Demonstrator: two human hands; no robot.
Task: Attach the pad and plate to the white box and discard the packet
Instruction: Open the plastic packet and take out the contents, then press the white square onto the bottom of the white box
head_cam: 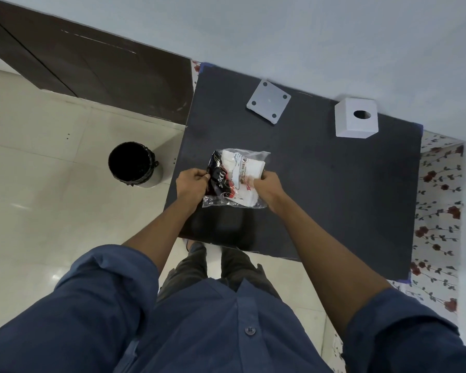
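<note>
A clear plastic packet (236,179) with a white folded pad and a black-and-red label inside is held just above the dark table (334,189), near its left front. My left hand (191,181) pinches the packet's left edge and my right hand (267,185) grips its right edge. A white square plate (268,101) with dark dots at its corners lies flat at the back of the table. To its right, against the wall, stands the white box (356,118) with an oval hole in its top.
A round bin (133,164) with a black liner stands on the tiled floor left of the table. A dark wooden door (92,65) is at the back left. A floral cloth (439,211) shows along the table's right side.
</note>
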